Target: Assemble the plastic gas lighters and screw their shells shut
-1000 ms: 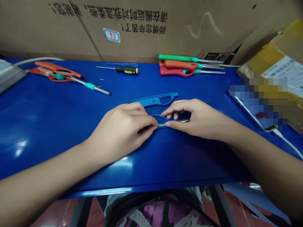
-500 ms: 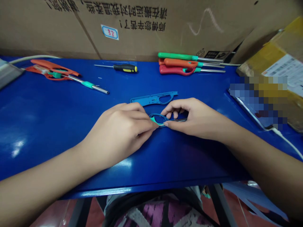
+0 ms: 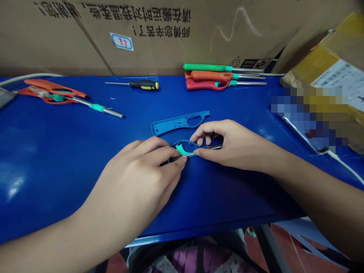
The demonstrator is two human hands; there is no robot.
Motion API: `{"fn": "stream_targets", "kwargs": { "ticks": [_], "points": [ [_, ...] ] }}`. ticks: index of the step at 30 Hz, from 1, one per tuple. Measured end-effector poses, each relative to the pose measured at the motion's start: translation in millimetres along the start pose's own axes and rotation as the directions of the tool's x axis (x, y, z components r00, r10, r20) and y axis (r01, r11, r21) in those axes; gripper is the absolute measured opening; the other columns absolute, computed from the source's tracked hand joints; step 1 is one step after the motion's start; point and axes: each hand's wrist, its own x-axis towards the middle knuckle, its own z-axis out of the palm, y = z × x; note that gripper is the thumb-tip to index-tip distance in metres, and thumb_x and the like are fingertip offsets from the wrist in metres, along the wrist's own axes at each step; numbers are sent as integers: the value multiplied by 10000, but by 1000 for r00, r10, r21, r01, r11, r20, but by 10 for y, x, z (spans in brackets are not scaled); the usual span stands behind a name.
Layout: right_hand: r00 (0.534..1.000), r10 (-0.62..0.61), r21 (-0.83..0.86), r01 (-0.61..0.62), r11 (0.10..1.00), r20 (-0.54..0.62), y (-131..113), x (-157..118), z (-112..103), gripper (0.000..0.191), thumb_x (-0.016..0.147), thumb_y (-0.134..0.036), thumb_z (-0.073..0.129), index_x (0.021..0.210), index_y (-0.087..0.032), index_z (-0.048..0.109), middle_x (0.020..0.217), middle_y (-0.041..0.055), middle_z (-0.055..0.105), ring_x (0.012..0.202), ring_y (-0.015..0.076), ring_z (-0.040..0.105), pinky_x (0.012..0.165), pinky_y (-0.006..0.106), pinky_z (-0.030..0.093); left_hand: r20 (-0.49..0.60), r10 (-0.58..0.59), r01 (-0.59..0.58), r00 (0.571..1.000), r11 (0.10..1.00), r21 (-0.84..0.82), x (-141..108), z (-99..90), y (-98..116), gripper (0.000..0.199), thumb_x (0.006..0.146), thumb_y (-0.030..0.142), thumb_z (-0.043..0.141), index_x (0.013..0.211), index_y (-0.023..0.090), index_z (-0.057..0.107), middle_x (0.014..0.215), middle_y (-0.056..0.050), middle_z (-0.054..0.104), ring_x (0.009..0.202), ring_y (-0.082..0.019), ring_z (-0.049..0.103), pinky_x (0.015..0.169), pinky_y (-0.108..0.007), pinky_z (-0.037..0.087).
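Left hand [image 3: 136, 182]: fingers closed on the handle end of the near blue lighter shell [image 3: 187, 141], tips by the green trigger [image 3: 181, 150]; exact contact partly hidden. Right hand [image 3: 241, 146]: fingers grasping the metal tube [image 3: 215, 147], thumb tip close to the trigger loop. Near shell is low on the blue bench [image 3: 57, 151], between both hands.

Far blue lighter shell [image 3: 170, 124] lies inner side up just beyond them, apart from near shell. Behind it, toward the cardboard box [image 3: 159, 49]: screwdriver [image 3: 144, 85], plus green lighter [image 3: 207, 68], orange lighter [image 3: 212, 76] and red lighter [image 3: 204, 85] bunched together, tubes pointing right. Opened orange lighter [image 3: 57, 88] far left. On the right: phone [image 3: 304, 132], partly pixelated, white cable [image 3: 345, 166] at its near end, beside taped carton [image 3: 321, 64].
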Motion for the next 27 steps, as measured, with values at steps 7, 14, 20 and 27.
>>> {"fn": "stream_targets", "kwargs": {
  "ticks": [7,14,20,27],
  "points": [
    [996,-83,-41,82,996,-17,-13,-21,26,245,792,-186,655,1022,-225,729,970,3,699,837,143,597,769,273,485,0,24,-24,1000,999,24,-8,-12,0,128,915,222,644,963,179,754,918,-43,743,890,-296,657,673,-441,489],
    [981,-190,-43,189,981,-25,4,-27,59,276,830,-205,679,1102,-229,723,1054,12,688,933,153,628,836,279,494,-2,8,-8,1000,1000,20,6,1,1,114,923,228,641,919,181,745,889,-45,729,880,-299,657,664,-440,482],
    [947,-320,-152,314,937,-19,24,-44,75,244,911,-228,645,1135,-207,738,1093,36,707,989,162,658,890,290,500,-14,-11,11,1000,1000,-18,4,20,-16,143,949,223,606,937,185,743,914,-43,738,906,-292,663,726,-449,497],
    [961,-277,-207,266,942,-25,-11,-35,91,251,902,-238,646,1128,-206,751,1087,49,719,980,188,667,867,323,511,-37,-10,8,999,999,-38,1,33,-4,159,959,212,587,947,180,743,903,-40,748,907,-273,675,757,-443,499]
  ]
}}
